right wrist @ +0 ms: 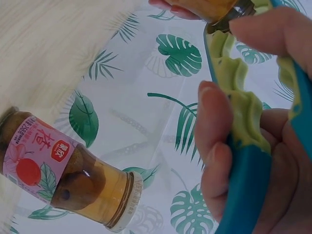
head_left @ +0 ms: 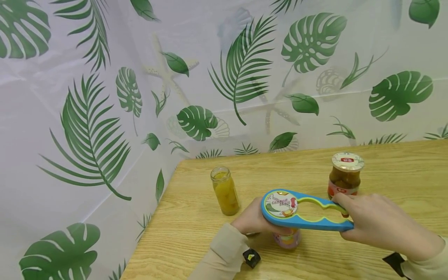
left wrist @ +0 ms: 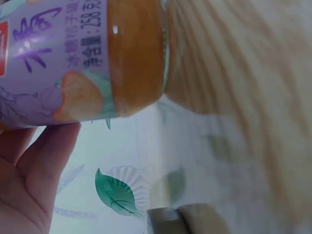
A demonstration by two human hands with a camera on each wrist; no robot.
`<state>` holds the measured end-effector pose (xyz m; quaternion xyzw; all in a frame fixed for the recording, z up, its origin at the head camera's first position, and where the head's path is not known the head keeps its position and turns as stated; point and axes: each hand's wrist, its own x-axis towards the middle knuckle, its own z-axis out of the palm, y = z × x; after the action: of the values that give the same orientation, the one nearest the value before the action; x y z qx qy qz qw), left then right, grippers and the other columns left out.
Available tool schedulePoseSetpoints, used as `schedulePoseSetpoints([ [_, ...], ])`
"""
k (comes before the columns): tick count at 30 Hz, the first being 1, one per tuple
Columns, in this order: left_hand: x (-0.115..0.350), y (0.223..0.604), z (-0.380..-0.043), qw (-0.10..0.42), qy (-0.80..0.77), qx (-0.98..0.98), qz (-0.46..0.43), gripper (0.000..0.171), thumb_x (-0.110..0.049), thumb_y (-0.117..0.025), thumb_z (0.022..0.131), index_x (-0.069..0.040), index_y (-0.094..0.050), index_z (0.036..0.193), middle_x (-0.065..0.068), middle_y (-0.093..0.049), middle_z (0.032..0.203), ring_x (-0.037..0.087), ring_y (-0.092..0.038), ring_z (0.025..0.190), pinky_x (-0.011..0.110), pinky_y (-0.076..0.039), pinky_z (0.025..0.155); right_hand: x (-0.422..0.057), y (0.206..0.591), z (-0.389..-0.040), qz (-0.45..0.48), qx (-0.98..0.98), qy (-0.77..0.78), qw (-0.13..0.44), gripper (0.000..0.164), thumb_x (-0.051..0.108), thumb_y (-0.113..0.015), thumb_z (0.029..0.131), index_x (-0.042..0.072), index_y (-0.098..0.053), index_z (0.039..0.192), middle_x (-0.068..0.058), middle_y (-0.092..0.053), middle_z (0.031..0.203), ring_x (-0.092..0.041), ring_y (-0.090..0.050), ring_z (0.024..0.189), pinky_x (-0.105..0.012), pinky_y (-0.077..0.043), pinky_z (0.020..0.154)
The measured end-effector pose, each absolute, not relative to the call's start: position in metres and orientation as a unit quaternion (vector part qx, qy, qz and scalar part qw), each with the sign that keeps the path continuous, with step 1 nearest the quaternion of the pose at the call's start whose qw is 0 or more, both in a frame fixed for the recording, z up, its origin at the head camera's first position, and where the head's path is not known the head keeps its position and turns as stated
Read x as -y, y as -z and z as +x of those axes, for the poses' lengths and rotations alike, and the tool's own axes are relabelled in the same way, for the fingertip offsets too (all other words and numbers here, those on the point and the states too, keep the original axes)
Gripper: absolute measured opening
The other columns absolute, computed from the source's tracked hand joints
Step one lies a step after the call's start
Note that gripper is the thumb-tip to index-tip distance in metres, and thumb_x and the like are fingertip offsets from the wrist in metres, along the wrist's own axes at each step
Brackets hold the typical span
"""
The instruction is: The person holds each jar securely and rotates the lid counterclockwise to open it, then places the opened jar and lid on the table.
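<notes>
My left hand (head_left: 253,218) grips a glass jar (head_left: 288,240) with a purple label (left wrist: 53,68) and orange contents. Its base meets the wooden surface in the left wrist view. Over its printed lid (head_left: 279,203) sits the wide end of a blue jar opener (head_left: 304,223), with the lid inside the ring. My right hand (head_left: 381,223) holds the handle end, fingers (right wrist: 214,117) on one arm and thumb on the other. Yellow-green wavy teeth (right wrist: 236,73) line the opener's inner edges.
Behind my right hand stands a capped jar (head_left: 344,179) with a pink-red label and dark fruit. An uncapped jar (head_left: 225,192) of yellow-orange fruit stands left of my left hand. The wooden table (head_left: 189,233) meets a leaf-printed sheet (head_left: 252,116) at its back and left edges.
</notes>
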<state>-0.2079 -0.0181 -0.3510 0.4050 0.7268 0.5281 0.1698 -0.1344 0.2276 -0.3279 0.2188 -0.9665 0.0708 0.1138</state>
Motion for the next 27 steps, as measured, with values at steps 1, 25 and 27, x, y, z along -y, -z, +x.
schedulePoseSetpoints([
  [1,0.0185,0.3508,-0.2079,0.172,-0.529,-0.724,0.407,0.060,0.006,-0.076,0.062,-0.005,-0.052,0.117,-0.004,-0.058,0.107,0.002,-0.053,0.095,0.022,-0.041,0.086,-0.2275,0.3276,-0.1343,0.220,0.966,-0.071,0.116,0.041,0.023,-0.076,0.056,0.014,-0.051,0.087,0.016,-0.044,0.060,-0.002,-0.032,0.043,-0.021,-0.028,0.038],
  [25,0.0231,0.3505,-0.2103,0.180,-0.520,-0.715,0.432,0.062,0.008,-0.075,0.063,-0.001,-0.050,0.118,0.003,-0.058,0.109,0.003,-0.052,0.096,0.023,-0.040,0.087,-0.2242,0.3228,-0.1279,0.229,0.958,-0.065,0.162,0.043,0.023,-0.076,0.054,0.013,-0.054,0.089,0.015,-0.033,0.051,-0.003,-0.026,0.040,-0.021,-0.024,0.036],
  [27,0.0236,0.3500,-0.2100,0.182,-0.521,-0.714,0.431,0.061,0.009,-0.074,0.063,-0.001,-0.050,0.118,0.004,-0.058,0.109,0.003,-0.052,0.096,0.023,-0.041,0.087,-0.2239,0.3225,-0.1275,0.227,0.958,-0.063,0.162,0.042,0.024,-0.076,0.054,0.014,-0.054,0.088,0.016,-0.033,0.051,-0.002,-0.026,0.040,-0.020,-0.024,0.037],
])
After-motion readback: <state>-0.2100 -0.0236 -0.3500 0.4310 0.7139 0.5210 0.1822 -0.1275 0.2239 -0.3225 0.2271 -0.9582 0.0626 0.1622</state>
